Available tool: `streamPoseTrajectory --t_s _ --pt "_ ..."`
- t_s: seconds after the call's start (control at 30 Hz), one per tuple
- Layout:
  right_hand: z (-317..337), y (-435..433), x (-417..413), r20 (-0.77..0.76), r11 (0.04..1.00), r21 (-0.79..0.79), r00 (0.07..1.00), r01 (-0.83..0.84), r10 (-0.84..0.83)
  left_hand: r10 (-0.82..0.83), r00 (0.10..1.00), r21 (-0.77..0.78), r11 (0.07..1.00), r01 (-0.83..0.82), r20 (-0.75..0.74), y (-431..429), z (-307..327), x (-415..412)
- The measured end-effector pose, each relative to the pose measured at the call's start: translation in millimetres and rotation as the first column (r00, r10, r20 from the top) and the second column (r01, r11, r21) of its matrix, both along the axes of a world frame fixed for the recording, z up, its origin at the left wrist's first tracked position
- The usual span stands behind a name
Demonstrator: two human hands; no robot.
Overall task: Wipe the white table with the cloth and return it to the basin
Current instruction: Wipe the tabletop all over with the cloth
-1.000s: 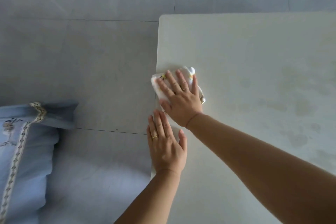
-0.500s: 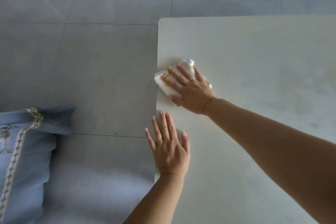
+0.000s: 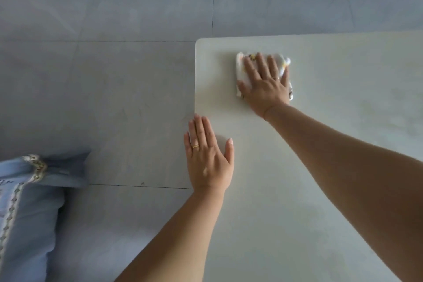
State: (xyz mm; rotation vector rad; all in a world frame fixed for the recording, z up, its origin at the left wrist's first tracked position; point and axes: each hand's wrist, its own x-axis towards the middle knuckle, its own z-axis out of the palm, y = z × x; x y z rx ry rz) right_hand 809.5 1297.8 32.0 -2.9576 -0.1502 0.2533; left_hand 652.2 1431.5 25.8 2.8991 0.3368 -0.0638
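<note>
The white table [image 3: 320, 167] fills the right and lower part of my view, its left edge and far left corner in sight, and nothing stands on the part I can see. I cannot pick out any clear line between wiped and unwiped surface, so how much is clean I can only judge loosely: I take it I am in the middle of the wiping, working the far left corner, with the stretch toward the right and near me possibly yet to cover. To my left lies the grey tiled floor [image 3: 103, 75], and a blue cushion [image 3: 25, 213] with patterned trim at the lower left. My left hand [image 3: 209, 158] lies flat and spread on the table at its left edge, bracing me and holding nothing. My right hand [image 3: 265, 82] is flat too, fingers spread, pressing down on the folded white cloth [image 3: 240, 68], which sits on the table near that far corner. The basin is nowhere in view, so the return is wholly left to do.
</note>
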Motion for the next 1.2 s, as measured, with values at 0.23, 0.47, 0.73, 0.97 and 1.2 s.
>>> streamPoseTrajectory --t_s 0.23,0.47,0.73,0.97,1.2 --pt "2 57 -7 0.006 0.932 -0.03 0.932 -0.361 0.361 0.012 1.0 -0.022 1.0 -0.012 0.002 -2 0 0" --pt "2 39 56 -0.032 1.0 -0.009 0.999 0.012 -0.012 0.009 1.0 -0.03 1.0 -0.009 -0.024 -2 1 3" --pt "7 64 48 -0.015 0.893 -0.032 0.894 -0.449 0.448 -0.004 1.0 -0.031 1.0 0.003 -0.029 0 1 0" --pt "3 -36 76 -0.034 0.963 -0.055 0.963 0.265 -0.267 -0.009 0.999 -0.013 1.0 0.008 -0.039 0 1 1" --pt "5 -22 44 -0.003 0.95 -0.061 0.951 -0.308 0.308 -0.011 0.999 -0.016 1.0 0.01 -0.036 0 3 1"
